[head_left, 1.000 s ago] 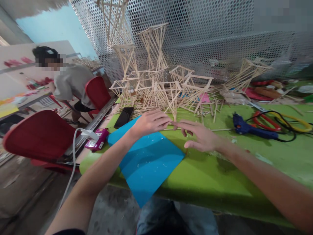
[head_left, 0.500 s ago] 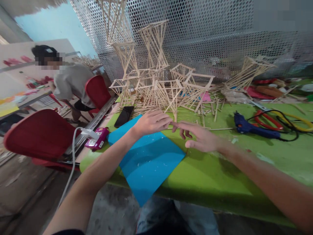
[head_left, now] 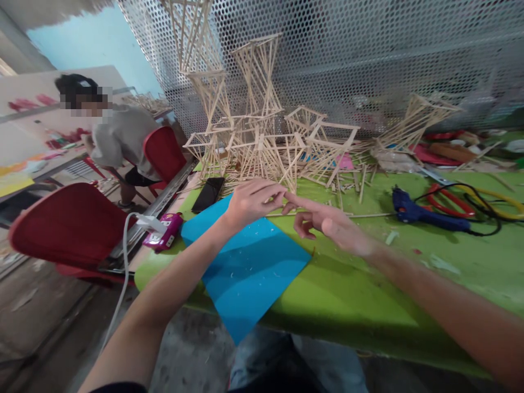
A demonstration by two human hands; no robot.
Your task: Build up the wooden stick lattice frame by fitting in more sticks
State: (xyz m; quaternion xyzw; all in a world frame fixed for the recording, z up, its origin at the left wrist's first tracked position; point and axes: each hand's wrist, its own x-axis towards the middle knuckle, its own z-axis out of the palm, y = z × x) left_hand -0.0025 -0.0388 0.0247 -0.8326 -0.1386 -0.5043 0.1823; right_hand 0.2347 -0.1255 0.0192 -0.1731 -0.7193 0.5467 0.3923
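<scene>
My left hand (head_left: 254,202) hovers over the far part of a blue sheet (head_left: 254,267), its fingers bent and pressed together. Their tips meet the outstretched index finger of my right hand (head_left: 327,221); anything pinched there is too small to make out. On the right hand the thumb stands apart and the other fingers curl loosely, holding nothing. Small pale shreds lie on the sheet, whose near corner hangs past the edge of the green table (head_left: 347,305). Just behind the hands stand frames of thin wooden sticks (head_left: 262,147).
A blue glue gun (head_left: 426,213) lies right, beside red-handled pliers (head_left: 450,201) and yellow handles. At left are a black phone (head_left: 208,195), a purple power adapter (head_left: 164,232) with a white cable, and red chairs (head_left: 69,229). A seated person (head_left: 123,131) is beyond. Perforated metal (head_left: 327,54) backs the table.
My right hand has turned slightly, its thumb lifting and its curled fingers shifting left. The left hand has risen a little, and its fingers have drawn closer round the right index fingertip.
</scene>
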